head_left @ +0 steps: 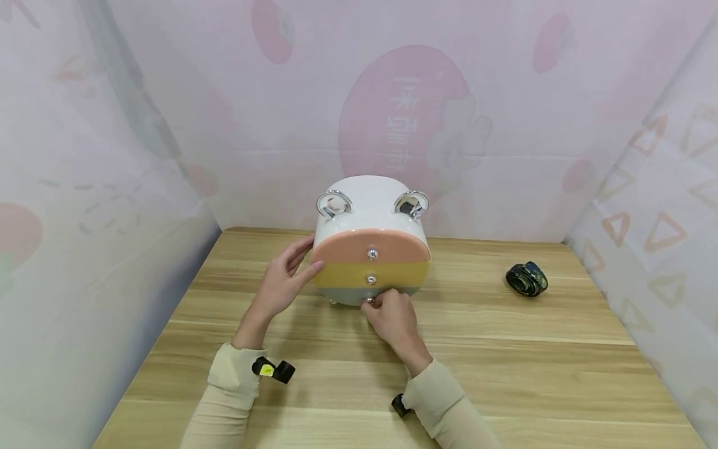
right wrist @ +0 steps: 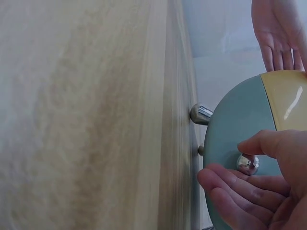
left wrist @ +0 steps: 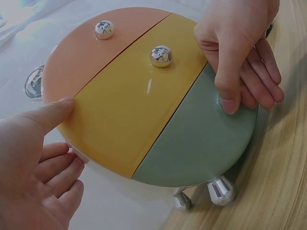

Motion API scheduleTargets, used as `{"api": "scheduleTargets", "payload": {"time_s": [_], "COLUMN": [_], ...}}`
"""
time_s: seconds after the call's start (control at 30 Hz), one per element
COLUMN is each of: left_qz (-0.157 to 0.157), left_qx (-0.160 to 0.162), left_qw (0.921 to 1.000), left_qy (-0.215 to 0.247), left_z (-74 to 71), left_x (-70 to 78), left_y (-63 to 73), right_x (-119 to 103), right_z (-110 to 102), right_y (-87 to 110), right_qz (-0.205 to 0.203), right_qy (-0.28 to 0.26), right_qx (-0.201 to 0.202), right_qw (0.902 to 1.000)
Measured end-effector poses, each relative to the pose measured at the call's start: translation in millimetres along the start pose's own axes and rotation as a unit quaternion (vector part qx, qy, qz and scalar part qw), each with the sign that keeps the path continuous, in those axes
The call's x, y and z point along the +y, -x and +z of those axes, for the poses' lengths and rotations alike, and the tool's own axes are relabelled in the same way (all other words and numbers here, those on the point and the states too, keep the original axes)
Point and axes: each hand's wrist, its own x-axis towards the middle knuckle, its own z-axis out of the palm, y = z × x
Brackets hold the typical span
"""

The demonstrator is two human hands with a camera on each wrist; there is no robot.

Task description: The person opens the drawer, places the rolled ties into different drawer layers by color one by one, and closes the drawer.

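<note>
A small oval storage box (head_left: 367, 209) with a white shell and two chrome ears stands on short silver feet. Its front has an orange drawer (left wrist: 129, 28), a yellow drawer (left wrist: 124, 115) and a green drawer (left wrist: 192, 148), each with a round chrome knob. My right hand (head_left: 394, 318) pinches the green drawer's knob (right wrist: 248, 164) between thumb and fingers; in the left wrist view the hand mostly hides this knob. At the box's left side, my left hand (head_left: 280, 284) rests with its thumb on the front edge and its relaxed fingers along the side. All three drawers look flush.
A rolled dark patterned strap (head_left: 526, 279) lies to the right on the wooden table (head_left: 477, 374). Behind the box hangs a pale printed cloth (head_left: 235, 125), and similar cloth walls flank both sides of the table.
</note>
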Motion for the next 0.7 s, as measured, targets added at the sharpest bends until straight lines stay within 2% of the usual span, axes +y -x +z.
{"api": "scheduleTargets", "payload": {"time_s": [0.7], "left_qz": [-0.004], "left_qx": [0.000], "left_qw": [1.0000], "left_qy": [-0.002], "left_z": [-0.1], "left_x": [-0.3], "left_y": [0.7], "right_x": [-5.0], "right_z": [-0.4], "right_y": [-0.3], "right_qz": [0.009], "right_qy": [0.018], "right_qx": [0.000], "right_qw": [0.9998]}}
